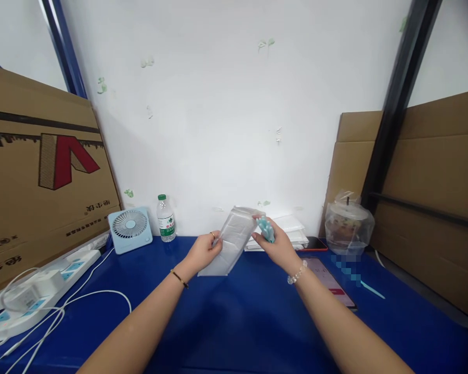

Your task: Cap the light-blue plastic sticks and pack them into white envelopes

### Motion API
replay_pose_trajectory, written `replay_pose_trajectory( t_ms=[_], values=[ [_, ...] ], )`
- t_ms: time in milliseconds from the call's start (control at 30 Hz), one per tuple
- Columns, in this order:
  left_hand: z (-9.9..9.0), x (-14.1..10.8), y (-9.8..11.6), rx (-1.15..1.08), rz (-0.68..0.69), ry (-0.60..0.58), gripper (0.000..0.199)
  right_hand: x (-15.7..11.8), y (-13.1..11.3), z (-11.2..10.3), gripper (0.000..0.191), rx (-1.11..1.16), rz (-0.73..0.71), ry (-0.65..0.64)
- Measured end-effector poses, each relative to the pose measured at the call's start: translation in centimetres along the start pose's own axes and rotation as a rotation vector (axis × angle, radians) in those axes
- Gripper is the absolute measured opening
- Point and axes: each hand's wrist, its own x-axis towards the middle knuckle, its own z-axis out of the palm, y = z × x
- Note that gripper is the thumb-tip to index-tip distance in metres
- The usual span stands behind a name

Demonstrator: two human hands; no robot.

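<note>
A whitish, translucent flat pouch (234, 239) is tilted above the blue table (226, 322), near the middle of the view. My left hand (205, 253) pinches its left edge between thumb and fingers. At the pouch's upper right end, my right hand (276, 246) holds a small light-blue bumpy item (265, 229), with the fingers closed on it. The fingertips of that hand are at the pouch's edge; whether the item is partly inside cannot be told.
White flat packets (290, 231) are stacked behind my right hand. A phone (329, 280), bagged drink cup (348, 226) and light-blue stick (372, 290) are on the right. A fan (130, 228), bottle (166, 221) and power strip with cables (68, 272) are on the left.
</note>
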Motion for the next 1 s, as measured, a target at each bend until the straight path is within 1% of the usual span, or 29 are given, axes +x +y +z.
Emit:
replay_pose_trajectory(
  t_ms=[33,67,133,200,267,333,367,400,433,500,533,567,600,700,767,867,900,1000],
  values=[
    [0.2,-0.4,0.7,-0.097,0.004,-0.015,0.029,0.6,-0.7,-0.2,0.039,-0.044,-0.033,-0.006],
    [0.3,-0.7,1.3,-0.207,-0.005,-0.038,0.029,1.1,-1.2,-0.5,0.035,-0.081,-0.042,-0.041],
    [0.7,-1.3,2.2,-0.497,-0.06,-0.131,0.032,1.5,-1.9,-1.0,0.024,-0.114,-0.001,-0.159],
    [1.1,-1.8,2.8,-0.854,-0.149,-0.306,0.05,1.6,-2.4,-1.3,0.02,-0.082,0.085,-0.271],
    [1.7,-2.1,3.4,-1.205,-0.209,-0.514,0.069,1.4,-2.7,-1.3,0.021,-0.022,0.167,-0.327],
    [2.6,-2.2,3.8,-1.455,-0.209,-0.677,0.078,1.3,-2.9,-1.2,0.022,0.011,0.218,-0.341],
    [3.0,-2.1,3.8,-1.529,-0.2,-0.724,0.078,1.2,-2.9,-1.1,0.022,0.028,0.241,-0.346],
    [3.5,-2.1,3.7,-1.573,-0.197,-0.739,0.073,1.2,-2.9,-1.1,0.023,0.062,0.27,-0.363],
    [3.9,-2.0,3.5,-1.596,-0.207,-0.724,0.065,1.2,-2.8,-1.1,0.024,0.118,0.307,-0.401],
    [4.6,-1.9,2.7,-1.625,-0.246,-0.65,0.051,1.4,-2.7,-1.4,0.025,0.281,0.382,-0.498],
    [4.8,-1.9,2.3,-1.644,-0.255,-0.605,0.049,1.5,-2.8,-1.5,0.026,0.376,0.394,-0.518],
    [4.9,-1.8,1.9,-1.667,-0.255,-0.573,0.05,1.8,-3.0,-1.7,0.025,0.471,0.378,-0.499],
    [4.9,-1.8,1.7,-1.688,-0.245,-0.558,0.052,2.2,-3.3,-1.8,0.023,0.561,0.336,-0.441],
    [4.7,-2.0,1.7,-1.706,-0.198,-0.57,0.059,3.6,-4.7,-1.7,0.024,0.739,0.129,-0.19],
    [4.5,-2.1,2.1,-1.682,-0.179,-0.588,0.063,4.5,-5.7,-1.1,0.027,0.748,0.024,-0.096],
    [4.3,-2.2,2.7,-1.64,-0.167,-0.616,0.066,5.2,-6.7,0.3,0.027,0.648,-0.02,-0.062],
    [4.3,-2.3,2.8,-1.633,-0.158,-0.617,0.067,5.2,-6.8,0.7,0.027,0.601,-0.01,-0.085],
    [4.2,-2.5,2.9,-1.636,-0.118,-0.586,0.068,4.6,-6.8,2.0,0.027,0.47,0.056,-0.228]
  ],
)
